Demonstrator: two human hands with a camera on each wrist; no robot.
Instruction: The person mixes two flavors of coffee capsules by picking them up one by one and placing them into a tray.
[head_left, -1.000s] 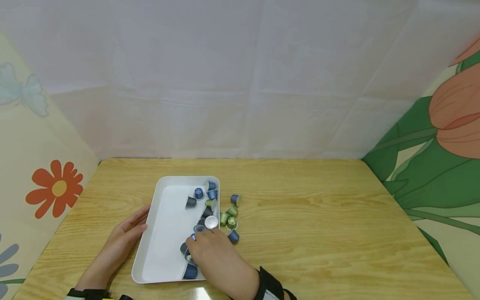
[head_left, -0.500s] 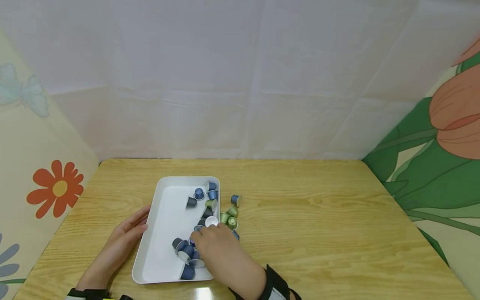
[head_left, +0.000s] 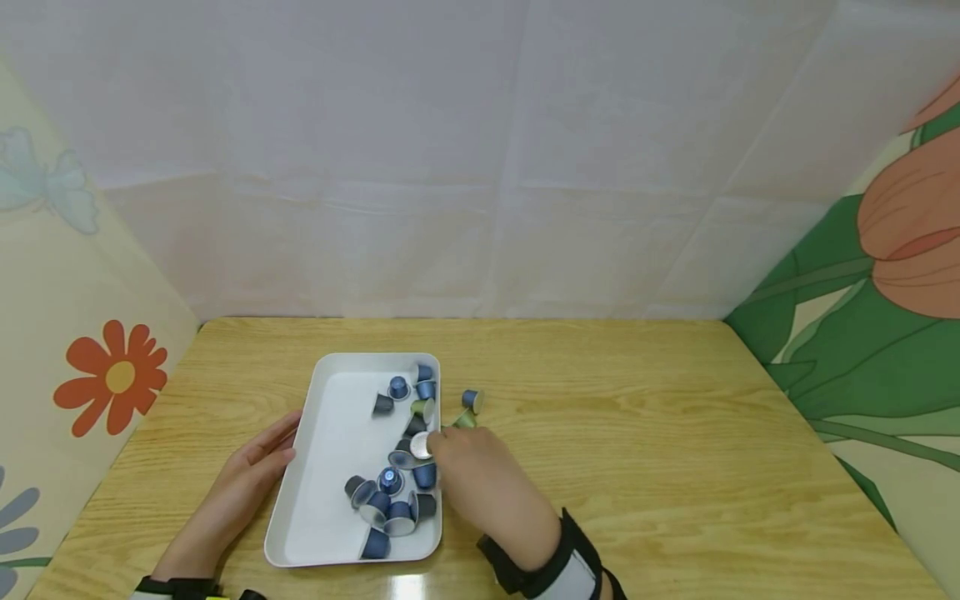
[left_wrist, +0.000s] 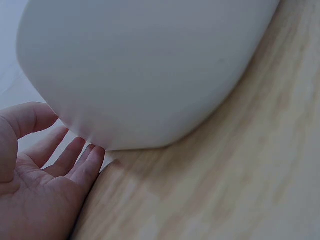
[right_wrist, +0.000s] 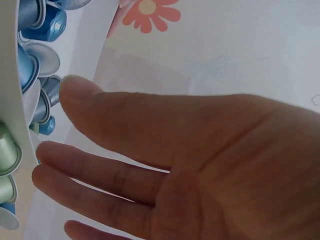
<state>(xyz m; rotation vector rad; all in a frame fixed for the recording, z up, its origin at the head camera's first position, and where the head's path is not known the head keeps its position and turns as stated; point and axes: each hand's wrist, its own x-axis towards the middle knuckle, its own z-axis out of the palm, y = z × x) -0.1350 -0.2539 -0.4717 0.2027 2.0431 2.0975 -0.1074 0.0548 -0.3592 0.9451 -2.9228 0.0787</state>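
Observation:
A white tray [head_left: 318, 500] holds several coffee capsules, mostly blue [head_left: 376, 544] and dark grey [head_left: 382, 405], gathered along its right half. My left hand [head_left: 251, 471] lies at the tray's left side, fingertips touching the outer wall in the left wrist view. My right hand [head_left: 487, 483] is at the tray's right edge, its fingertips beside a capsule with a silver lid [head_left: 420, 446]. In the right wrist view its thumb stands apart from the fingers, with nothing between them. Green capsules [right_wrist: 7, 152] lie just outside the tray, partly hidden by this hand in the head view.
A blue capsule [head_left: 471, 400] lies on the wooden table [head_left: 660, 450] right of the tray, beside a green one [head_left: 466, 418]. A white cloth [head_left: 480, 167] hangs behind the table. Flower-patterned panels [head_left: 120, 275] stand at both sides.
My right hand has moved right, from over the capsules at the tray's front to its right edge, uncovering several of them. Some capsules there shifted left earlier. My left hand stays put.

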